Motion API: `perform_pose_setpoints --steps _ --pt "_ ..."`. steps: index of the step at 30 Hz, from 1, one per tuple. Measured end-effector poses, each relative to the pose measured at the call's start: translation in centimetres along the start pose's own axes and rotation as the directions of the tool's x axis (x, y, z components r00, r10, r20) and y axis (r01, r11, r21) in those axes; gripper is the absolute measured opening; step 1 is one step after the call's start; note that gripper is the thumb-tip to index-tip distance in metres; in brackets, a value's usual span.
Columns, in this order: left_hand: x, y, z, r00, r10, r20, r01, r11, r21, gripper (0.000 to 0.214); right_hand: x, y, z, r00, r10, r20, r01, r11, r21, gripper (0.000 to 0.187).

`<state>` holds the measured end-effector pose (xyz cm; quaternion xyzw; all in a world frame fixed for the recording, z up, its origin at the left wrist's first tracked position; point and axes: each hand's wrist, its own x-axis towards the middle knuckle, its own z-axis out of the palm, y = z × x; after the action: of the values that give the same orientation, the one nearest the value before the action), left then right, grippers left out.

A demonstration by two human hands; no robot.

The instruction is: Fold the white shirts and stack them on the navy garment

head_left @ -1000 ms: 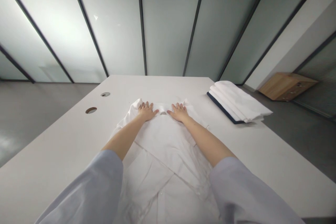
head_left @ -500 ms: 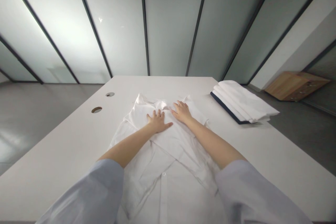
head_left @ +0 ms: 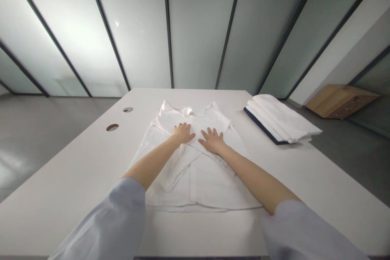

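Observation:
A white button-front shirt lies flat on the white table, its collar at the far end and its hem toward me. Its sleeves are laid crosswise over the front. On the upper left of the shirt's chest rests my left hand, palm down with the fingers apart. My right hand lies flat beside it on the right, fingers spread on the cloth. Neither hand grips the fabric. Some creases run across the front, and part of the right side is hidden under my right forearm.
Folded white cloths are stacked on a dark navy piece at the table's right edge. Two round holes, one of them an open hole, are cut in the table at left. A wooden cabinet stands beyond, right. Frosted glass panels rise behind.
The shirt has shifted away from me, so its hem now shows on the table. Its fabric looks flatter and the collar points stand farther back. My right hand sits lower on the shirt.

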<state>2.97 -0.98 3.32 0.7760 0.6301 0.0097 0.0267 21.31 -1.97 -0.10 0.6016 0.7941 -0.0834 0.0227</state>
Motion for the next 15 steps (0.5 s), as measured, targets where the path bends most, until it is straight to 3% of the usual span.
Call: perform_pose_setpoints --steps 3,6,10,15 --pt "-1.6 0.4 -0.7 0.986 -0.079 0.144 0.080 0.997 -0.001 0.065 2.7 1.3 -1.2 1.000 0.007 -0.002 -0.007 1.000 0.000 0.068" --pt "-3.2 0.3 -0.4 0.967 -0.133 0.216 0.138 0.990 -0.011 0.075 4.6 2.4 -2.0 0.999 0.007 -0.034 -0.007 1.000 0.008 0.065" --pt "-3.7 -0.4 1.4 0.973 -0.157 0.168 0.162 0.987 -0.019 0.082 5.3 2.7 -2.3 0.991 0.060 -0.123 -0.060 0.998 -0.003 0.064" --pt "-1.7 -1.9 2.1 0.983 -0.160 0.091 0.164 0.986 -0.035 0.081 2.3 1.4 -2.0 0.977 -0.053 -0.206 0.042 0.998 -0.055 0.057"
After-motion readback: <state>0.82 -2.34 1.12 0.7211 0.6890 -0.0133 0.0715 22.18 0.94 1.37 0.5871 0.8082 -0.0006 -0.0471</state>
